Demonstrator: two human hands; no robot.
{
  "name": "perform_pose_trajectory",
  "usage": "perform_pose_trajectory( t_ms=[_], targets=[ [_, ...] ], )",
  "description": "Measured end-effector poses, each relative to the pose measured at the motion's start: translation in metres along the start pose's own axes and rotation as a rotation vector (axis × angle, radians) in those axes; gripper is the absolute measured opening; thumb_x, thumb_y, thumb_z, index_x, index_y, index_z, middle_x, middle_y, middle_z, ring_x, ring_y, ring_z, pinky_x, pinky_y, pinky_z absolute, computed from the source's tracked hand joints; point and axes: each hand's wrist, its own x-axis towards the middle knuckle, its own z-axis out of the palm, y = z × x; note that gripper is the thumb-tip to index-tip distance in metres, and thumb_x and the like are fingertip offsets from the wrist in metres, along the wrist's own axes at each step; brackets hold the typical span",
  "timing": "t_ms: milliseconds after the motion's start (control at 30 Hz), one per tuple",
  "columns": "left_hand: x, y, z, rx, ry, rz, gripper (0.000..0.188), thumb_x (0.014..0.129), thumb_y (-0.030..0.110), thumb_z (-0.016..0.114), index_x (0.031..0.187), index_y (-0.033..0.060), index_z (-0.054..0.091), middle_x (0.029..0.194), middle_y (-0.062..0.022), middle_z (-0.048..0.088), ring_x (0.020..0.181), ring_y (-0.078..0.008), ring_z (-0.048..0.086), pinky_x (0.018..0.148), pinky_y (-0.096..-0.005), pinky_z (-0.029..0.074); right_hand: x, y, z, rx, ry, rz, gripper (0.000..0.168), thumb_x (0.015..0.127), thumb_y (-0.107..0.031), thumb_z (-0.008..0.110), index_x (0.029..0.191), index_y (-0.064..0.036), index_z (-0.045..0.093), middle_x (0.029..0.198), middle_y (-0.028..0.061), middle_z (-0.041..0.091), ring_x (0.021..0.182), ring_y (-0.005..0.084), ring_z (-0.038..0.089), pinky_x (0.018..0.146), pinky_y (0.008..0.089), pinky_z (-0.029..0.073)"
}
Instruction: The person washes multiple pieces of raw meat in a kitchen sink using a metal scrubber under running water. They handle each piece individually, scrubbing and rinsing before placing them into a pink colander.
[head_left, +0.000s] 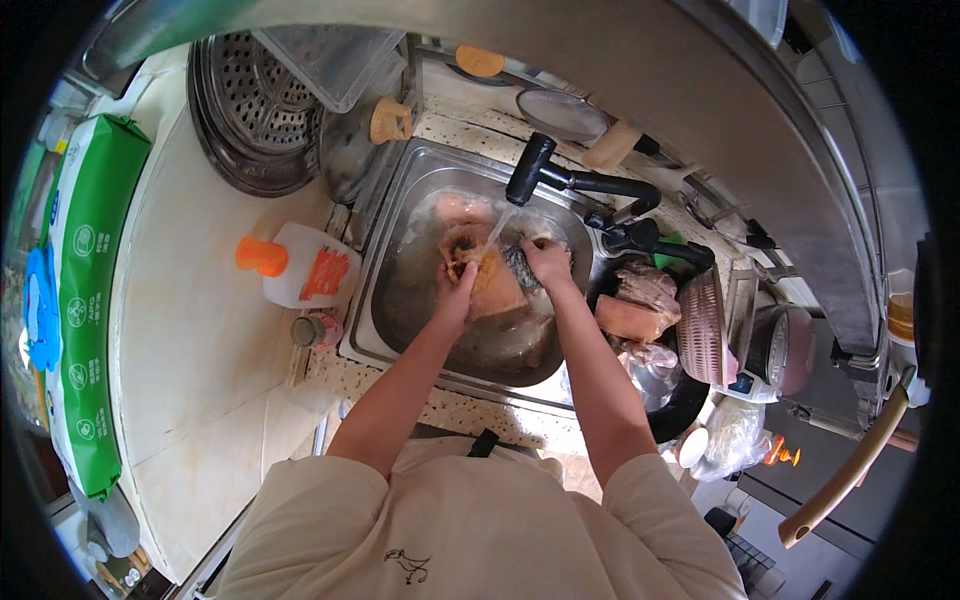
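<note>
My left hand (456, 294) grips the near left side of a slab of raw meat with browned, scorched skin (493, 283). The slab lies over the stainless steel sink (386, 300), where cloudy water stands. Beside the slab's right side, my right hand (546, 262) holds a steel wool scrubber (519, 267). From the black faucet (529, 169) a stream of water falls onto the slab. Another pale pink piece of meat (461, 208) sits in the water towards the sink's far side.
Right of the sink, a black pan (686, 405) holds several meat pieces (634, 316), with a pink plastic basket (699, 326) beside it. Left of the sink stand a white jug with an orange cap (307, 266) and a small jar (316, 330). Perforated steamer trays (259, 97) lean behind.
</note>
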Motion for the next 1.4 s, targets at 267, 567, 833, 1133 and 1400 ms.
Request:
perform_pose_trajectory(
  t_ms=[267, 567, 833, 1133, 1400],
  targets=[
    [-0.022, 0.036, -0.021, 0.391, -0.435, 0.17, 0.083, 0.092, 0.023, 0.066, 0.149, 0.0043, 0.01, 0.144, -0.0113, 0.037, 0.131, -0.0202, 0.038, 0.108, -0.0336, 0.033, -0.05, 0.035, 0.002, 0.71, -0.534, 0.115, 0.071, 0.076, -0.039, 0.079, 0.133, -0.008, 0.051, 0.11, 0.0076, 0.065, 0.093, 0.0202, 0.064, 0.077, 0.0304, 0.053],
    [0.003, 0.059, 0.031, 0.756, -0.128, 0.413, 0.117, 0.069, 0.051, 0.082, 0.15, 0.0025, 0.013, 0.144, -0.0273, 0.035, 0.131, -0.0341, 0.041, 0.107, -0.0395, 0.037, -0.081, 0.047, 0.062, 0.947, -0.167, -0.325, 0.101, 0.066, -0.009, 0.083, 0.147, 0.005, 0.025, 0.106, 0.0057, 0.062, 0.091, 0.0119, 0.06, 0.078, 0.0255, 0.05],
    [0.031, 0.067, 0.052, 0.701, 0.261, 0.275, 0.07, 0.089, 0.065, 0.049, 0.116, 0.0011, 0.059, 0.111, -0.0209, 0.065, 0.107, -0.0356, 0.061, 0.092, -0.0429, 0.045, -0.116, 0.019, 0.034, 0.278, 0.114, -0.399, 0.094, 0.068, -0.02, 0.08, 0.146, -0.002, 0.032, 0.11, 0.0183, 0.066, 0.098, 0.0243, 0.066, 0.085, 0.0344, 0.051],
    [0.008, 0.073, 0.044, 0.166, -0.118, -0.151, 0.065, 0.095, 0.054, 0.052, 0.129, -0.0008, 0.052, 0.119, -0.0135, 0.06, 0.107, -0.0217, 0.059, 0.092, -0.0352, 0.047, -0.139, 0.015, 0.029, 0.438, 0.158, -0.482, 0.09, 0.071, -0.023, 0.082, 0.147, -0.007, 0.036, 0.109, 0.0163, 0.068, 0.097, 0.0219, 0.068, 0.083, 0.0324, 0.052],
    [-0.016, 0.064, 0.017, 0.361, -0.565, 0.392, 0.11, 0.074, 0.018, 0.084, 0.152, 0.0052, 0.008, 0.147, -0.0183, 0.03, 0.135, -0.0271, 0.033, 0.11, -0.0382, 0.032, -0.129, 0.034, 0.009, 0.232, -0.107, -0.476, 0.087, 0.073, -0.022, 0.081, 0.146, -0.004, 0.036, 0.112, 0.0154, 0.067, 0.1, 0.0171, 0.065, 0.088, 0.0303, 0.049]
  ],
)
